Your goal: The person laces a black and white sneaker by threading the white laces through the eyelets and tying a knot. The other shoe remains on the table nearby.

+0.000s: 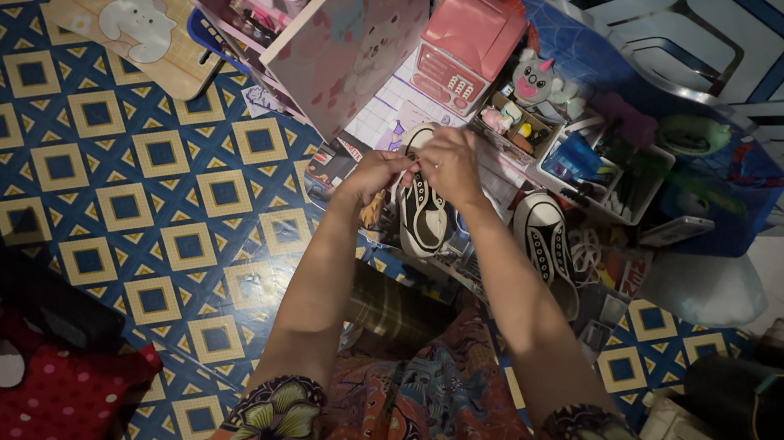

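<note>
A black sneaker with white trim [423, 216] lies on the patterned floor in front of me, toe pointing away. Both hands meet over its far end. My left hand [375, 171] pinches something small and pale at the shoe's top, likely a lace. Beside it, my right hand [450, 162] has its fingers closed on the same spot. A second black-and-white sneaker [544, 238] lies to the right, untouched, with a loose white lace [590, 251] beside it.
A pink toy cash register [464, 43], a white tray of small toys [610, 173] and a pink shelf unit [337, 21] crowd the far side. A wooden board with a cartoon animal [141, 16] lies at left. Red dotted fabric [61, 393] sits near left.
</note>
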